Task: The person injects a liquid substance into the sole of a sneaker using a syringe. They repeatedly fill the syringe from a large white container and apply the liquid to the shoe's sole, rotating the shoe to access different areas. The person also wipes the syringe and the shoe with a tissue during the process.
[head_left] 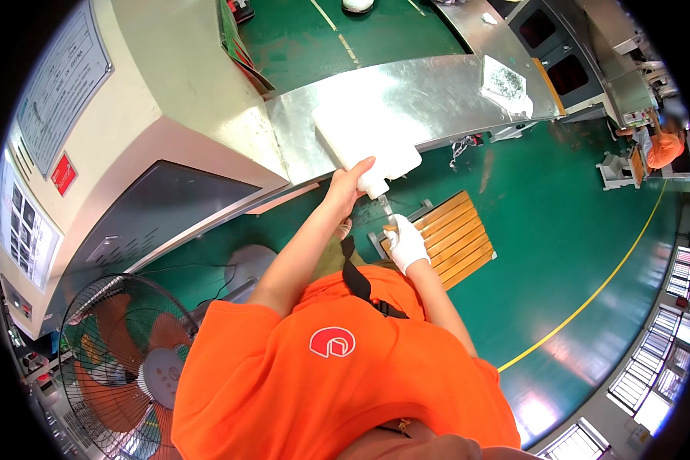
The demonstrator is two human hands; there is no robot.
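A white plastic bottle-like container (376,142), glaring in the light, lies tilted at the edge of the metal counter (437,88), its neck toward me. My bare left hand (346,188) is closed around its near side, by the neck. In a white glove, my right hand (406,244) grips a small hand tool (386,205) with a flat metallic blade and what looks like a brownish handle. The blade's tip is at the container's neck; whether it touches is hard to tell. Most of the handle is hidden by the glove.
A beige machine (199,100) stands at the left, above a caged floor fan (130,368). A slatted wooden platform (456,241) is right of my gloved hand. A white patterned piece (504,84) lies on the counter. Far right, a person in orange (665,147) is at work.
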